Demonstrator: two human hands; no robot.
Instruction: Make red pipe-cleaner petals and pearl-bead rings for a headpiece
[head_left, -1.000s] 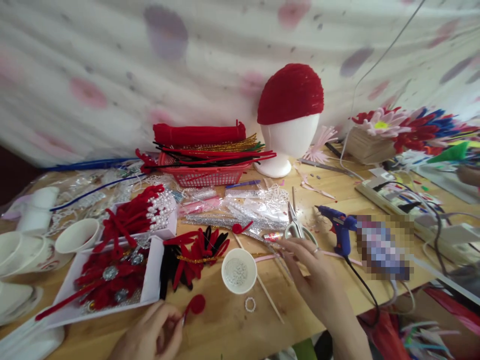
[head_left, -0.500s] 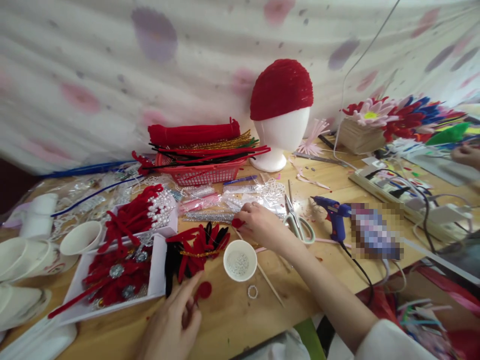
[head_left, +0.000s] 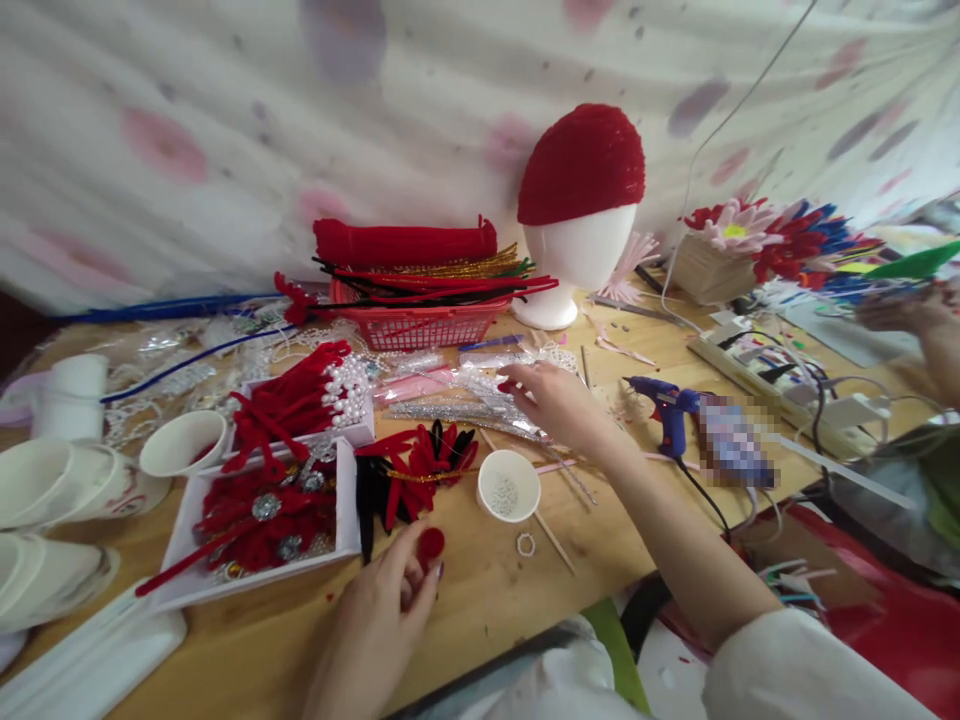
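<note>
My left hand (head_left: 379,610) is low at the front of the table, thumb and fingers closed around the edge of a small round red disc (head_left: 430,544). Farther back, my right hand (head_left: 553,402) hovers over silver strips and clear packets (head_left: 487,385), its fingers bent together with a small red piece (head_left: 508,386) at the tips. Between the hands stands a paper cup (head_left: 509,487) with small clear beads inside. A ring of pearl beads (head_left: 525,544) lies in front of it. Red and black fuzzy petals (head_left: 424,465), crossed by a gold strand, lie left of the cup.
White box trays (head_left: 349,500) hold red fuzzy flowers and pearl-tipped stems. Paper cups (head_left: 45,485) crowd the left. Behind are a red basket (head_left: 427,328) and a foam head (head_left: 581,245) in a red cap. A blue glue gun (head_left: 667,405) and power strip (head_left: 780,385) lie right.
My right hand has moved back and right, away from the petals, and the scissors are now out of sight. My left thumb and fingers have closed on the red disc. The view has shifted.
</note>
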